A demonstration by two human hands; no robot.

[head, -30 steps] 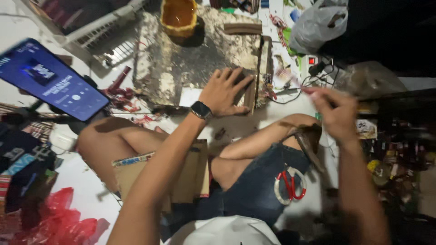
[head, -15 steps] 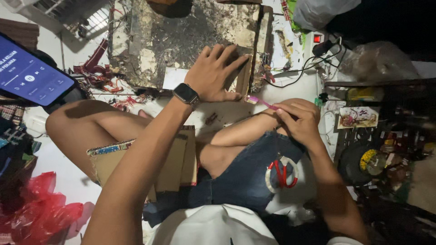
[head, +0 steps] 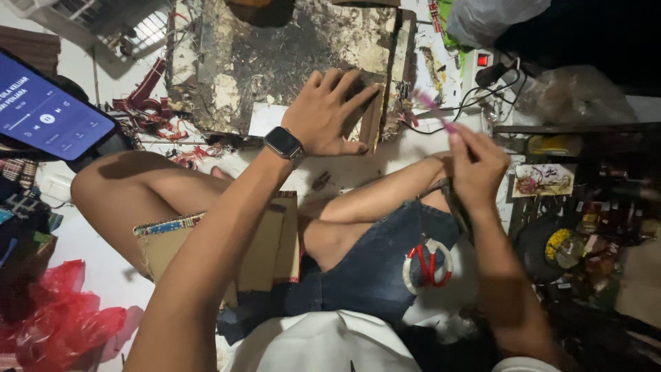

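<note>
Seemingly midway through the work, the head view shows the left hand (head: 329, 114), wearing a black wristwatch (head: 284, 144), spread flat with fingers open, pressing a narrow brown cardboard strip (head: 370, 124) against the near right corner of a worn, grey, paint-crusted board (head: 275, 55). The right hand (head: 476, 162) is closed in a pinch around one thin pink stick-like tool (head: 435, 114), held just right of the strip and not touching it; by the look of it, the strip is placed but not yet worked on. One folded piece of brown corrugated cardboard (head: 227, 241) leans on the lap, one pair of red-handled scissors (head: 428, 265) lies on the denim shorts, and one lit phone (head: 48, 117) sits at left.
</note>
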